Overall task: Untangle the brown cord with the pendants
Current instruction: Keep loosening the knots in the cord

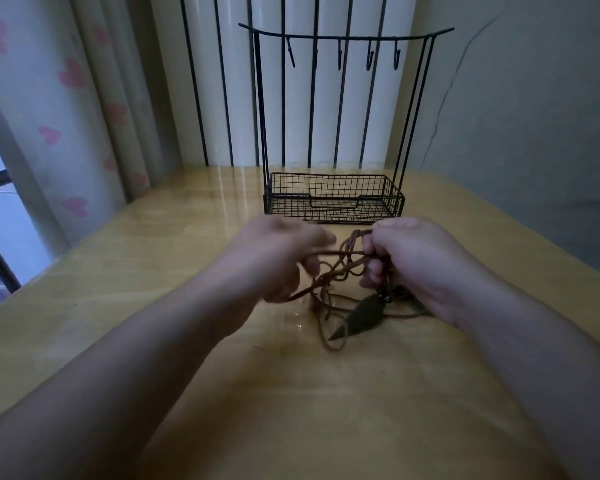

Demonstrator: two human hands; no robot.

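A tangled brown cord (340, 268) stretches between both hands just above the wooden table (153, 244). My left hand (278, 258), slightly blurred, has its fingers curled round a strand at the tangle's left side. My right hand (413, 261) grips a bunch of loops at the right. A dark leaf-shaped pendant (364, 315) hangs from the cord below my right hand, its tip touching the table. More loops of cord lie on the table under the pendant. Any other pendants are hidden by my right hand.
A black wire rack (333, 199) with a mesh basket and a top bar with several hooks stands just behind my hands. Behind it are a curtain with pink hearts (73, 133) and window bars. The table's left edge runs diagonally at left.
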